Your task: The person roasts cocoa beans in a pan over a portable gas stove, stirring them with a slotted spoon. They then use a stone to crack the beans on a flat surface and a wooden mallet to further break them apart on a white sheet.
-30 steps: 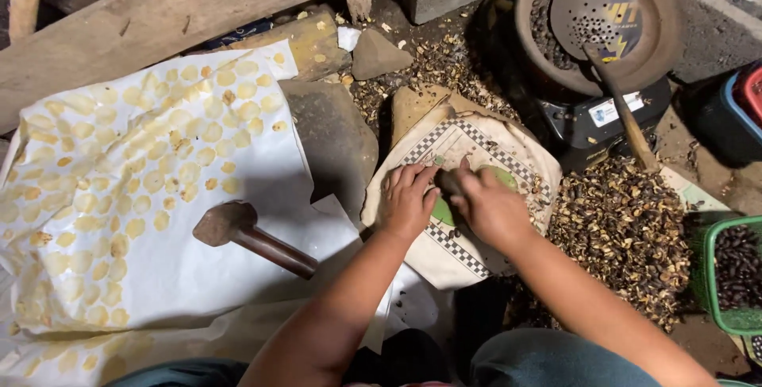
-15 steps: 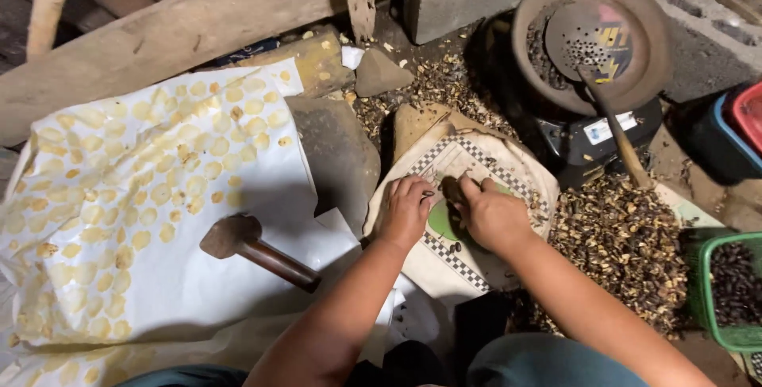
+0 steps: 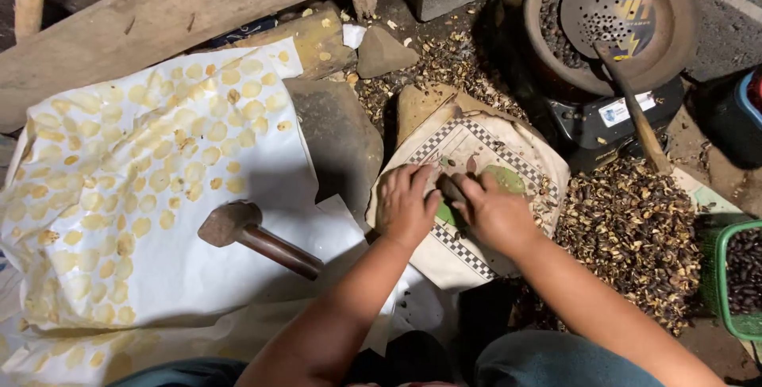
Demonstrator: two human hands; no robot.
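A person's two hands work over a cloth sack (image 3: 476, 196) with a checkered border, spread on the floor. The left hand (image 3: 406, 204) lies palm down on the sack, its fingers (image 3: 419, 177) loosely curled and close together, the tips touching the fabric. The right hand (image 3: 496, 216) sits just beside it, fingers (image 3: 464, 188) bent and pressed around a small dark piece (image 3: 451, 188); what the piece is cannot be told. A green patch (image 3: 504, 177) shows on the sack beside the right hand.

To the left, a hammer (image 3: 254, 236) lies on a white sheet (image 3: 262, 157) covered with flat, pale yellow discs (image 3: 159, 165). A flat grey stone (image 3: 337, 137) lies between the sheet and the sack. To the right, a heap of dark husks (image 3: 635, 228) spreads across the floor, next to a green basket (image 3: 718, 276). Above it a round clay pan (image 3: 611, 77) holds a perforated ladle (image 3: 607, 10) with a wooden handle.
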